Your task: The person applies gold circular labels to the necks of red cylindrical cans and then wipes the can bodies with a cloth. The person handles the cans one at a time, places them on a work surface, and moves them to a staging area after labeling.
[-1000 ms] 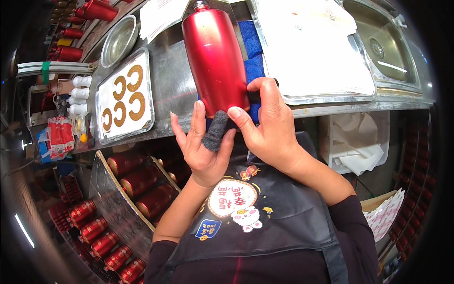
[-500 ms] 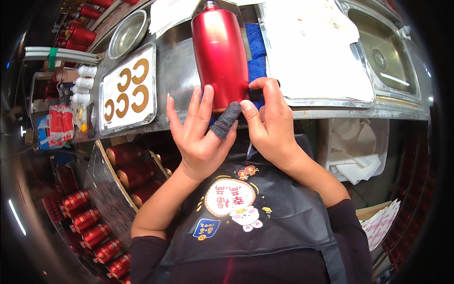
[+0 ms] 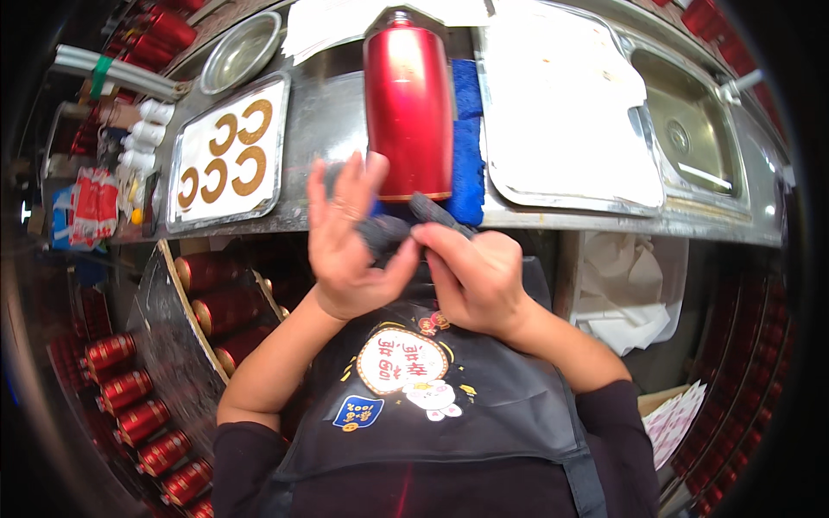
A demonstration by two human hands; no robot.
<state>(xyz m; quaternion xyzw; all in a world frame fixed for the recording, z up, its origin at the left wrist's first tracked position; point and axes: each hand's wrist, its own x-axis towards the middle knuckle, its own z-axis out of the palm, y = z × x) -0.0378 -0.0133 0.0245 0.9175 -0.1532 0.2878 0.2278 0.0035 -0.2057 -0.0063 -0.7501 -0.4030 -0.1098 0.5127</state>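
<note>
A glossy red bottle (image 3: 409, 112) with a narrow neck lies on the counter in front of me, its base toward me. My left hand (image 3: 350, 250) is just short of the base, fingers spread. A dark grey knitted finger cover (image 3: 384, 235) is on its index finger, smeared by motion. My right hand (image 3: 479, 276) has its thumb and index finger pinched together by the left thumb and that cover. What lies in the pinch, if anything, is hidden. A second dark grey piece (image 3: 439, 214) extends from behind the right fingers toward the bottle's base.
Left, a tray (image 3: 275, 194) bears several gold C-shaped pieces, with a metal bowl (image 3: 241, 53) behind. A blue towel (image 3: 467, 164) lies right of the bottle, then a white-covered tray (image 3: 570, 112) and a sink (image 3: 691, 129). Red bottles (image 3: 142, 420) lie lower left.
Both hands have drawn back from the bottle toward me. The right thumb and index finger have come together near the left finger cover. The view has shifted slightly.
</note>
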